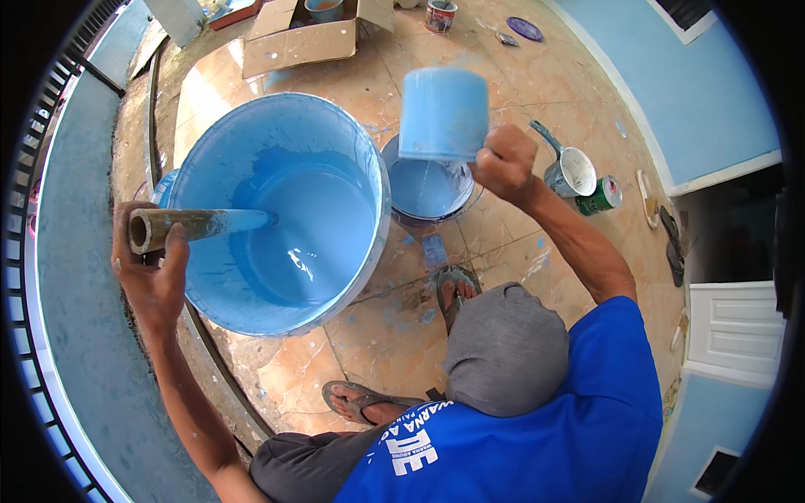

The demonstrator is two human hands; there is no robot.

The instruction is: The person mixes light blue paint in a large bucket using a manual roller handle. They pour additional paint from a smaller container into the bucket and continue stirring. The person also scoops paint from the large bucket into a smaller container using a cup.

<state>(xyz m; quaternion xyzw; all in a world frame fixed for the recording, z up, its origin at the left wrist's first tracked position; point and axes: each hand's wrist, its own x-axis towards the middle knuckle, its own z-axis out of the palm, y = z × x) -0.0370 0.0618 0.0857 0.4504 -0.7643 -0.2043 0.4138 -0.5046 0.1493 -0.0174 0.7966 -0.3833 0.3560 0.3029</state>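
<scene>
My left hand (155,281) is closed around the upper end of a hollow bamboo stick (197,225). The stick's lower part, coated in light blue, dips into the blue paint (327,239) inside a large round tub (205,168). Gripped in my right hand (510,163) is a paint-covered dipper (444,113), raised and tilted above a smaller bucket (457,172). Thin threads of paint seem to run from it toward the blue paint in that bucket, which stands just right of the tub. The dipper's handle is mostly hidden by my fingers.
To the right lie a white-lined dipper (577,172) and a green can (599,197), with sandals (671,243) by the doorway. A cardboard box (306,50) and a paint can (440,15) stand at the back. A low wall (75,277) runs along the left. Paint spots the tiles.
</scene>
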